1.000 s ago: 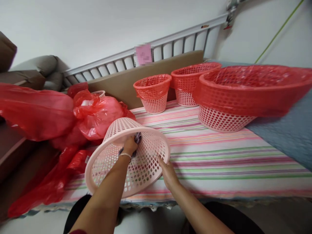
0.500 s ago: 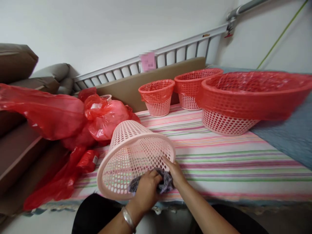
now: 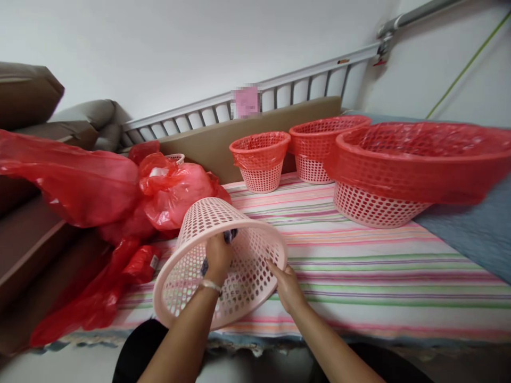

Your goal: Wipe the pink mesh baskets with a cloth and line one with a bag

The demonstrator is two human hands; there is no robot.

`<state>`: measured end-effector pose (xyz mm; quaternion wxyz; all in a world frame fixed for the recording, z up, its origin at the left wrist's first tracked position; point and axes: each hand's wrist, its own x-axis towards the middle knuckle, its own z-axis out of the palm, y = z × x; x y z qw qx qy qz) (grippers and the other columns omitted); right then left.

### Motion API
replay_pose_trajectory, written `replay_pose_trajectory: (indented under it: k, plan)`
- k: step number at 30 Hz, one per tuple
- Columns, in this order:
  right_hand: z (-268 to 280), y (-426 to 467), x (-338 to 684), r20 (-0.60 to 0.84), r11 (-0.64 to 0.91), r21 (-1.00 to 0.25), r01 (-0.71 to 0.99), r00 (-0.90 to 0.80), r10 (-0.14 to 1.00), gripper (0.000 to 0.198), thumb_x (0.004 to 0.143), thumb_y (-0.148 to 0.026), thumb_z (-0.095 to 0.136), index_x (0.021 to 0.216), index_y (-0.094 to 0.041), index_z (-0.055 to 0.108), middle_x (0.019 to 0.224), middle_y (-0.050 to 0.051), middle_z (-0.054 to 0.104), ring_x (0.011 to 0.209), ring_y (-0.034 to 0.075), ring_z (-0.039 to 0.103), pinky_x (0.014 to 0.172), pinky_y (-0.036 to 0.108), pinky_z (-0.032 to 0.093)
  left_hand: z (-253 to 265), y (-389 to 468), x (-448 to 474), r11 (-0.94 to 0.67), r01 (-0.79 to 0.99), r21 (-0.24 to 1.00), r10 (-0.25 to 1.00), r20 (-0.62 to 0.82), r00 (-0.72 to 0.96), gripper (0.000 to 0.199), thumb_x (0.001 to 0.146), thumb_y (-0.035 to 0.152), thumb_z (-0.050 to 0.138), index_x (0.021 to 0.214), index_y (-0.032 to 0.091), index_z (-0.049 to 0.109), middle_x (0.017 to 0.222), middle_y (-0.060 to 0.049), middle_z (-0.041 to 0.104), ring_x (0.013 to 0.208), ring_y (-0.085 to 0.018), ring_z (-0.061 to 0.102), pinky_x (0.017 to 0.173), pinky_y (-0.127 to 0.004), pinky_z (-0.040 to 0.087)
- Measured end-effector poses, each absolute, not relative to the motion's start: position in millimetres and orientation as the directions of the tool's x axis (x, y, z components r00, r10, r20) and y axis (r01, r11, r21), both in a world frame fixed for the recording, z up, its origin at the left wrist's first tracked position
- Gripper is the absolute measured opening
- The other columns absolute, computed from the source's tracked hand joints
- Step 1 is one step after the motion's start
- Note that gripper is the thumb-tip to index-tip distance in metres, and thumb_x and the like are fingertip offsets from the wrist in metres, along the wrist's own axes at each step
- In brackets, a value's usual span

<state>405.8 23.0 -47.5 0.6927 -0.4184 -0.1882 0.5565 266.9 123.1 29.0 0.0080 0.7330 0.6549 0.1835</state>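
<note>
A pale pink perforated plastic basket (image 3: 255,229) lies tipped on its side, its mouth toward me. My left hand (image 3: 218,258) reaches inside it, closed on a dark grey-purple cloth (image 3: 230,235) that shows partly on both sides of the hand. The fingers there are mostly hidden. My right hand (image 3: 288,284) grips the basket's rim at the right, fingers inside the mouth and the palm outside.
Three similar baskets lined with red bags, a small one (image 3: 261,178), a middle one (image 3: 313,169) and a large one (image 3: 375,205), stand beyond on the striped sheet (image 3: 359,276). Red plastic bags (image 3: 175,191) and a red roll (image 3: 141,264) lie left, beside brown cushions (image 3: 35,239).
My left hand has moved with the cloth from the basket's near rim up and deep into its inside. My right hand stays at the right rim, no longer near the cloth.
</note>
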Motion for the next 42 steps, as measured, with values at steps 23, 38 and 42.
replay_pose_trajectory:
  k: [23,38,42]
  plan:
    - [-56,21,396,-0.247,0.051,-0.717,-0.695,0.322,0.914,0.042,0.059,-0.039,0.078,0.091,-0.015,0.067,0.078,0.005,0.071,0.076,0.023,0.065,0.070,0.034,0.049,-1,47,267,-0.505,0.825,0.252,0.861,0.083,0.502,0.026,0.069,0.009,0.054,0.090,0.019,0.066,0.095,-0.006,0.066,0.090,-0.021,0.058,0.081,-0.028,0.042]
    - [-56,6,381,-0.220,0.010,-0.707,-0.707,0.234,0.947,0.045,0.064,-0.039,0.076,0.101,-0.016,0.065,0.093,0.008,0.071,0.091,0.026,0.064,0.081,0.038,0.049,30,107,266,-0.256,0.945,0.203,0.950,0.233,0.207,0.043,0.073,0.005,0.049,0.114,0.018,0.057,0.117,-0.008,0.062,0.110,-0.020,0.055,0.094,-0.027,0.039]
    - [-52,4,380,-0.236,-0.038,-0.728,-0.685,0.197,0.952,0.046,0.066,-0.040,0.074,0.103,-0.015,0.065,0.094,0.009,0.071,0.091,0.027,0.064,0.079,0.038,0.050,12,157,269,-0.167,0.975,0.144,0.980,0.136,0.148,0.030,0.079,0.011,0.046,0.105,0.011,0.062,0.111,-0.017,0.065,0.107,-0.030,0.057,0.090,-0.039,0.042]
